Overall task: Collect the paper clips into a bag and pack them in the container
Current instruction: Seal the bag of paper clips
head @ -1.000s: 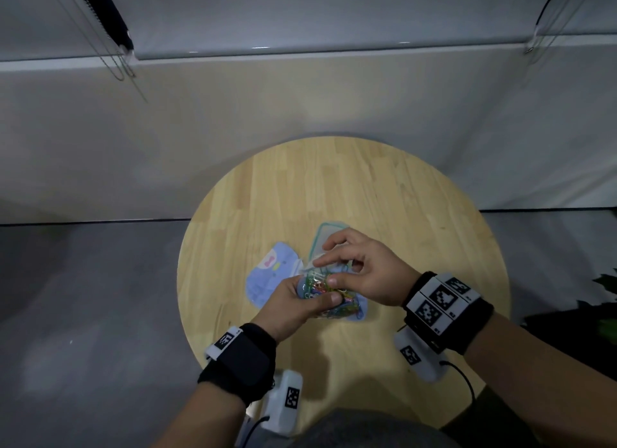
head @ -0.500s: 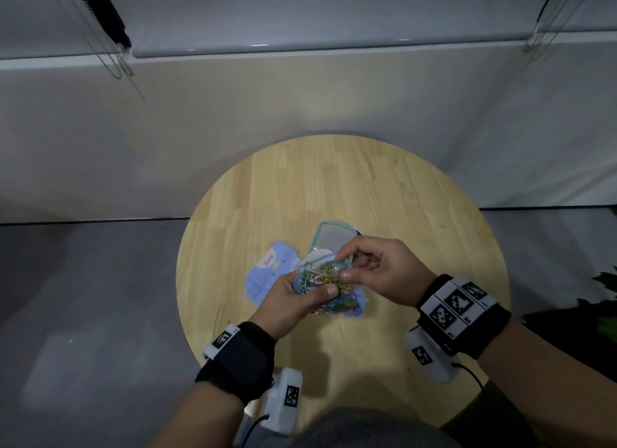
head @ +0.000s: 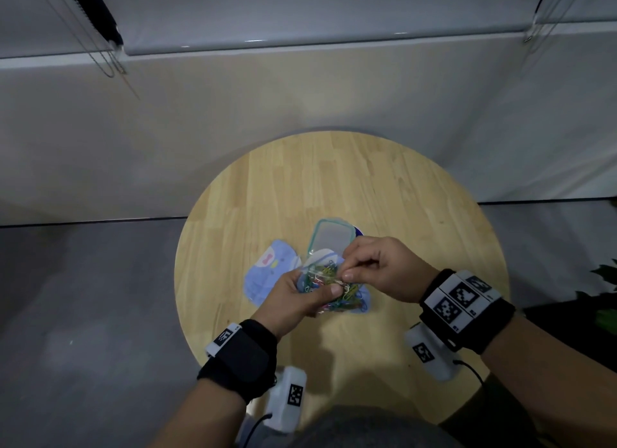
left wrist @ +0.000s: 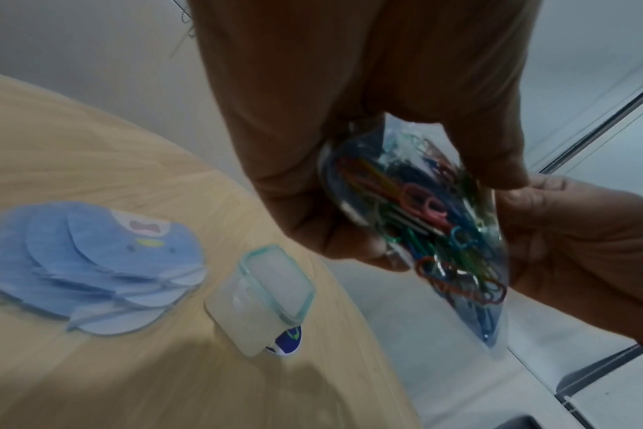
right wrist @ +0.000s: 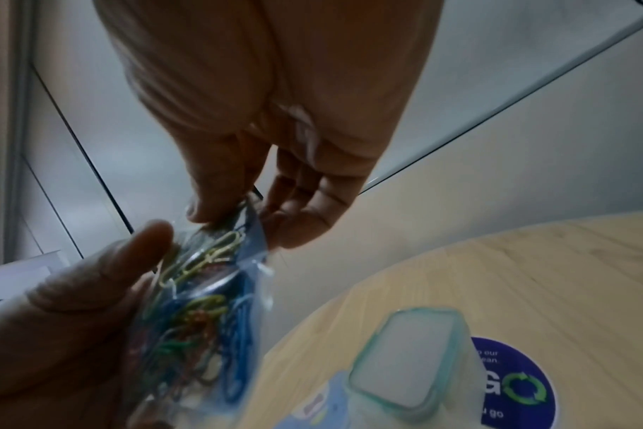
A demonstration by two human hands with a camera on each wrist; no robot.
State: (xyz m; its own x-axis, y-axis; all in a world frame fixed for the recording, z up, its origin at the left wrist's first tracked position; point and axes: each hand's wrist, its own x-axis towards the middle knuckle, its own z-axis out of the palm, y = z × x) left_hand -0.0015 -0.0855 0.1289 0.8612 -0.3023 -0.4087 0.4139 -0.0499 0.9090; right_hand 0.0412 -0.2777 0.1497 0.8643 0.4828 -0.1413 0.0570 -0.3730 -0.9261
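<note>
A clear zip bag [head: 322,279] stuffed with coloured paper clips is held just above the round wooden table [head: 334,180]. My left hand [head: 310,294] grips the bag's body, thumb on top and fingers underneath. The thumb and forefinger of my right hand [head: 347,266] pinch the bag's top edge. In the left wrist view the bag [left wrist: 422,209] hangs down between both hands. In the right wrist view the bag [right wrist: 195,319] bulges with clips. A small clear container [head: 330,238] with a teal rim stands on the table just behind the hands.
A fanned stack of blue cartoon-shaped papers [head: 267,270] lies left of the container [left wrist: 272,284]. A round blue sticker [right wrist: 514,386] shows under the container [right wrist: 404,362]. A pale wall runs behind the table, and grey floor surrounds it.
My right hand has slid to the right along the bag's top edge, still pinching it. The left hand has kept its grip and tilted the bag up slightly.
</note>
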